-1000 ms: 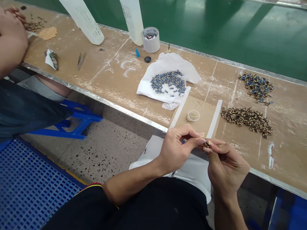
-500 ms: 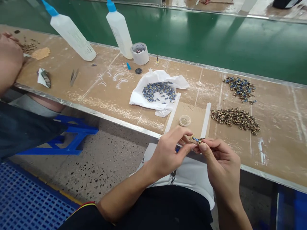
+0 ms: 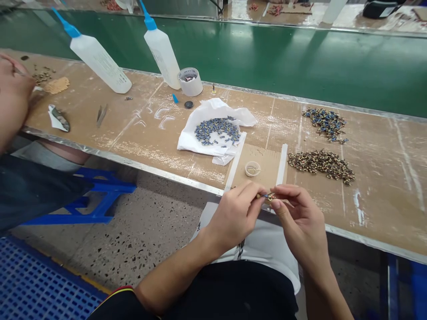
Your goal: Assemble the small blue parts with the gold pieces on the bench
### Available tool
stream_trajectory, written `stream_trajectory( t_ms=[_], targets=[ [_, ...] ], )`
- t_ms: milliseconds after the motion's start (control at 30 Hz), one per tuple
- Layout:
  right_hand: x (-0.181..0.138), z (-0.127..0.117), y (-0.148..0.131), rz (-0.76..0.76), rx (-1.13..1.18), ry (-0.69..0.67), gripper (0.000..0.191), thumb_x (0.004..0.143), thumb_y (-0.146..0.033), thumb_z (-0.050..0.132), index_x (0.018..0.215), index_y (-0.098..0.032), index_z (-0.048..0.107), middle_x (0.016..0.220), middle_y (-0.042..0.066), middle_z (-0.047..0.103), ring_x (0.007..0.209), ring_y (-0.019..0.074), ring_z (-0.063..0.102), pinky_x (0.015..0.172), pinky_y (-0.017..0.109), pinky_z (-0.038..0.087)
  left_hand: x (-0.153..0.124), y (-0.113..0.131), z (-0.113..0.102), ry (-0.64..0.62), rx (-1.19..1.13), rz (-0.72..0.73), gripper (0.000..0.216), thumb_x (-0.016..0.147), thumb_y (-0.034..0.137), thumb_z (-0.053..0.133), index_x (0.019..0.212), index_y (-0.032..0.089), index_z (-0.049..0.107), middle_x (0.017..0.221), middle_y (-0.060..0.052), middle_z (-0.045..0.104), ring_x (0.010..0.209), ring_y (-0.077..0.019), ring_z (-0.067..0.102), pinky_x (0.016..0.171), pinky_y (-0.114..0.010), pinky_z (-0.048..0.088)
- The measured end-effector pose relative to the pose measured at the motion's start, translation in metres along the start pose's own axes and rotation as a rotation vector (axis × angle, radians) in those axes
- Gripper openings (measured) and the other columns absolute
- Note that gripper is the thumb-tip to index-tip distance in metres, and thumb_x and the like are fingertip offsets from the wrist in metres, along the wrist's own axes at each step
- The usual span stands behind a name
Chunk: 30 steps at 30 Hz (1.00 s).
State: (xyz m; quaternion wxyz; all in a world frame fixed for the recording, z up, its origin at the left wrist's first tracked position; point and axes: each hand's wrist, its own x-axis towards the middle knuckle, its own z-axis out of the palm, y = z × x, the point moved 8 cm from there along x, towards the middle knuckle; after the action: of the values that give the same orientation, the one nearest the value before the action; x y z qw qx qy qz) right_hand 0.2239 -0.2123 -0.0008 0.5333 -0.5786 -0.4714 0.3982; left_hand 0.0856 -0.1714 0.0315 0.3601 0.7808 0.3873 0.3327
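Just over the table's front edge, my left hand (image 3: 233, 218) pinches a tiny blue-and-gold figurine piece (image 3: 267, 196) between thumb and fingers. My right hand (image 3: 302, 222) meets it from the other side, thumb and fingertips closed on the dark-and-gold end of the same piece. Fingers cover much of it, so its exact shape is hidden. Just beyond my hands, a small clear cup (image 3: 252, 169) with a thin pin-like stick in it stands on a cardboard pad (image 3: 263, 155). Several small blue pieces (image 3: 213, 129) lie on crumpled white paper (image 3: 190, 138).
Right of the pad lie a pile of brown-and-gold pieces (image 3: 322, 164) and a pile of blue-and-gold ones (image 3: 327, 123). Two blue-tipped bottles (image 3: 163, 55) and a tape roll (image 3: 191, 84) stand behind. Tweezers (image 3: 102, 115) and a co-worker's hand (image 3: 13, 89) are at left.
The camera view has shifted slightly. In my left fingers the figurine piece has turned and its pale end is now more covered. My right fingertips stay at its other end.
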Motion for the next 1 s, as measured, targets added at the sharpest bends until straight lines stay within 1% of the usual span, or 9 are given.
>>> stream_trajectory(
  t_ms=[67, 167, 300, 367, 500, 633, 767, 867, 1000],
  targets=[
    [0.002, -0.004, -0.005, -0.083, -0.06, -0.024, 0.021, 0.089, -0.024, 0.067, 0.11, -0.025, 0.065, 0.108, 0.006, 0.064, 0.095, 0.0179, 0.065, 0.078, 0.029, 0.057, 0.001, -0.001, 0.001, -0.057, -0.043, -0.049, 0.009, 0.094, 0.016, 0.049, 0.096, 0.016, 0.058, 0.087, -0.004, 0.063, 0.077, -0.0138, 0.059, 0.071, -0.025, 0.046],
    [0.003, -0.003, -0.014, -0.196, -0.157, -0.13, 0.013, 0.09, -0.02, 0.065, 0.102, -0.024, 0.069, 0.103, 0.006, 0.066, 0.094, 0.0189, 0.065, 0.078, 0.03, 0.054, 0.001, 0.0, 0.004, -0.144, -0.125, -0.11, 0.009, 0.093, 0.017, 0.05, 0.096, 0.015, 0.058, 0.083, -0.003, 0.062, 0.072, -0.0132, 0.058, 0.067, -0.025, 0.046],
    [0.007, -0.006, -0.016, -0.195, -0.15, -0.128, 0.007, 0.089, -0.02, 0.067, 0.094, -0.023, 0.07, 0.095, 0.006, 0.066, 0.088, 0.0185, 0.064, 0.073, 0.029, 0.052, 0.001, 0.003, 0.005, -0.156, -0.213, -0.128, 0.011, 0.093, 0.017, 0.052, 0.1, 0.013, 0.06, 0.082, -0.002, 0.062, 0.07, -0.0117, 0.058, 0.065, -0.022, 0.047],
    [0.008, -0.007, -0.009, -0.121, -0.044, -0.098, 0.005, 0.088, -0.021, 0.068, 0.093, -0.023, 0.07, 0.092, 0.004, 0.066, 0.085, 0.0171, 0.065, 0.07, 0.027, 0.054, 0.001, 0.004, 0.004, -0.118, -0.208, -0.095, 0.013, 0.093, 0.016, 0.053, 0.104, 0.013, 0.06, 0.085, -0.003, 0.063, 0.073, -0.0116, 0.059, 0.068, -0.022, 0.049],
    [0.006, -0.002, 0.008, 0.062, 0.148, -0.066, 0.004, 0.087, -0.025, 0.071, 0.091, -0.022, 0.071, 0.082, 0.002, 0.069, 0.072, 0.0126, 0.065, 0.067, 0.023, 0.056, -0.002, 0.007, -0.002, 0.044, -0.105, 0.034, 0.015, 0.094, 0.016, 0.054, 0.107, 0.015, 0.061, 0.092, -0.005, 0.065, 0.079, -0.0131, 0.062, 0.073, -0.024, 0.051],
    [-0.001, 0.003, 0.019, 0.156, 0.272, -0.069, 0.005, 0.088, -0.026, 0.071, 0.089, -0.021, 0.071, 0.076, 0.001, 0.07, 0.068, 0.0119, 0.065, 0.065, 0.023, 0.056, -0.006, 0.012, -0.006, 0.158, -0.018, 0.161, 0.021, 0.094, 0.016, 0.055, 0.114, 0.016, 0.06, 0.095, -0.006, 0.069, 0.082, -0.0145, 0.065, 0.075, -0.025, 0.054],
    [-0.005, 0.003, 0.018, 0.161, 0.343, -0.069, 0.004, 0.088, -0.025, 0.071, 0.088, -0.021, 0.069, 0.075, 0.0, 0.07, 0.066, 0.011, 0.065, 0.065, 0.022, 0.055, -0.008, 0.016, -0.01, 0.215, -0.004, 0.243, 0.025, 0.093, 0.014, 0.059, 0.117, 0.017, 0.06, 0.097, -0.005, 0.072, 0.082, -0.014, 0.068, 0.074, -0.024, 0.056],
    [-0.006, 0.003, 0.012, 0.128, 0.348, -0.06, 0.004, 0.087, -0.023, 0.072, 0.089, -0.021, 0.069, 0.079, 0.001, 0.07, 0.068, 0.0111, 0.065, 0.066, 0.023, 0.056, -0.007, 0.017, -0.011, 0.213, -0.073, 0.294, 0.021, 0.092, 0.011, 0.059, 0.113, 0.016, 0.063, 0.095, -0.006, 0.073, 0.085, -0.0141, 0.069, 0.075, -0.023, 0.057],
    [-0.005, 0.004, 0.004, 0.078, 0.339, -0.04, 0.004, 0.086, -0.02, 0.072, 0.087, -0.019, 0.068, 0.081, 0.001, 0.07, 0.068, 0.0112, 0.066, 0.065, 0.023, 0.056, -0.009, 0.018, -0.015, 0.246, -0.135, 0.325, 0.029, 0.09, 0.004, 0.059, 0.115, 0.016, 0.065, 0.097, -0.008, 0.073, 0.084, -0.0132, 0.07, 0.074, -0.022, 0.059]
  ],
)
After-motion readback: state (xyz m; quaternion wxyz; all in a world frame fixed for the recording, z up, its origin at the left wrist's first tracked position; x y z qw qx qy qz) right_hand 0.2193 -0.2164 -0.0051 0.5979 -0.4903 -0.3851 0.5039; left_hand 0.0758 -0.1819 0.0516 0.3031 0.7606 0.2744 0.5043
